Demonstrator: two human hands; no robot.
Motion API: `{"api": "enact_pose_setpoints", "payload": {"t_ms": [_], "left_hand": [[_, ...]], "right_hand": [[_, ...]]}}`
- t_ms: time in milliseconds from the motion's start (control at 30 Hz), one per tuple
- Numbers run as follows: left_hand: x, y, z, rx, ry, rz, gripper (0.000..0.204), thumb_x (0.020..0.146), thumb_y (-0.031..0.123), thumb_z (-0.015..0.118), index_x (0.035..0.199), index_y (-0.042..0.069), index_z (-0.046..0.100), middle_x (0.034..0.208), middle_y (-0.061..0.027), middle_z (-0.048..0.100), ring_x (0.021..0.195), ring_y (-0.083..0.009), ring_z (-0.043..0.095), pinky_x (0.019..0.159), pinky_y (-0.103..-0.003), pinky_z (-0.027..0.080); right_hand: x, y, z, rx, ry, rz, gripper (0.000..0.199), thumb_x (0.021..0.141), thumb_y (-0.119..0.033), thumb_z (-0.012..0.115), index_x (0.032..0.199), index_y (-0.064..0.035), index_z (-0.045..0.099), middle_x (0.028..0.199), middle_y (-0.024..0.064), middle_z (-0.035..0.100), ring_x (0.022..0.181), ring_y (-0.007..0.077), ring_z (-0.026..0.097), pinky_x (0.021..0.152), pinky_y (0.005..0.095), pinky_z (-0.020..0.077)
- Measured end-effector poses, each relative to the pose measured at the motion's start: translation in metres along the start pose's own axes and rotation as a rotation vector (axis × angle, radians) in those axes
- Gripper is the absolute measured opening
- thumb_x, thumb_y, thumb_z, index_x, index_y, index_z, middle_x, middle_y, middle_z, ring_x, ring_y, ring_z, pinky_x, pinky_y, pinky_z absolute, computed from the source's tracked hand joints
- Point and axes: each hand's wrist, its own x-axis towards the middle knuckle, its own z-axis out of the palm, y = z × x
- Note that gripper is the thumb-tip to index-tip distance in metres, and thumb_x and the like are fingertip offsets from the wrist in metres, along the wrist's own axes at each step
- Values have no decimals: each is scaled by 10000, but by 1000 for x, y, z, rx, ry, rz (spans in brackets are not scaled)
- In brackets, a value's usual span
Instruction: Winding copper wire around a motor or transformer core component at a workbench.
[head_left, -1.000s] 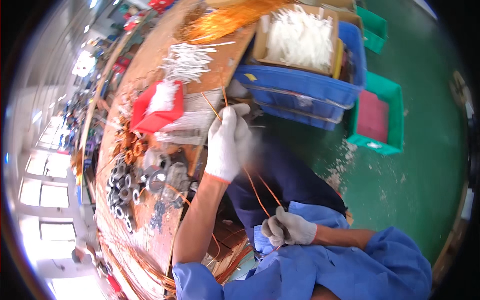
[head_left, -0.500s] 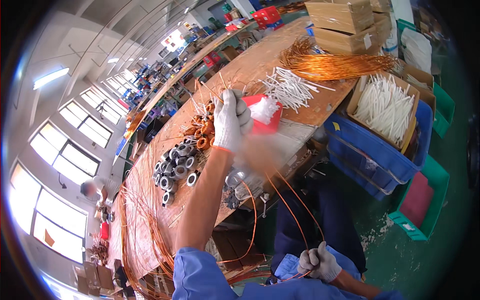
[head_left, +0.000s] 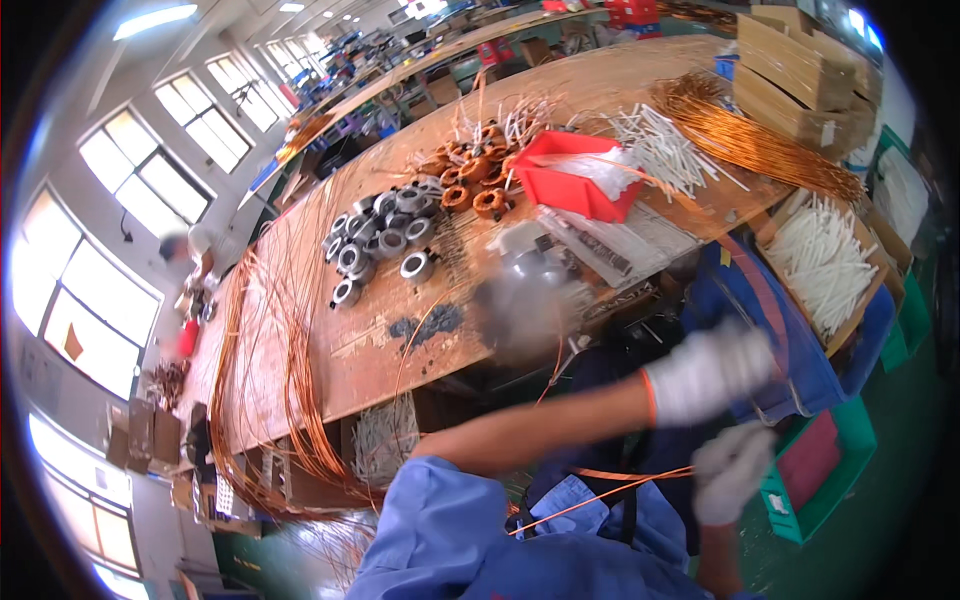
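My left hand (head_left: 715,372), in a white glove with an orange cuff, is stretched across my body to the right. Motion smears its fingers, so what they hold cannot be made out. Just below it is my right hand (head_left: 735,470), also gloved in white and closed on copper wire (head_left: 610,487). The wire runs left from that hand across my lap. A blurred copper-coloured streak (head_left: 755,285) arcs past the blue crate above my left hand.
On the wooden table (head_left: 380,350) lie grey ring cores (head_left: 392,240), copper-wound coils (head_left: 490,200), a red bin (head_left: 570,180), white tubes (head_left: 665,150) and a copper wire bundle (head_left: 770,145). A blue crate (head_left: 720,310) and green bin (head_left: 830,510) stand right. Long wires (head_left: 300,380) drape off the left edge.
My left hand has swung from above the coils down and right, close to my right hand. The right hand has moved up and right with the wire. The view has shifted.
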Motion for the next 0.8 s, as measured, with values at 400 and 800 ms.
{"api": "enact_pose_setpoints", "payload": {"t_ms": [400,800], "left_hand": [[-223,-116,-33,301,-584,-509,284,1076,366,512,1112,129,665,917,-177,704,901,-416,693,795,-504,537],[-169,-53,-9,258,-279,-234,256,1053,319,566,1016,70,616,844,-201,673,847,-451,674,754,-547,521]], "right_hand": [[-130,-203,-434,-1879,1059,695,362,1051,-295,564,1290,-23,566,1103,148,525,996,276,502,877,388,427],[-19,31,-73,-825,-250,-20,313,1047,-218,593,903,42,690,804,88,691,760,153,633,709,297,473]]}}
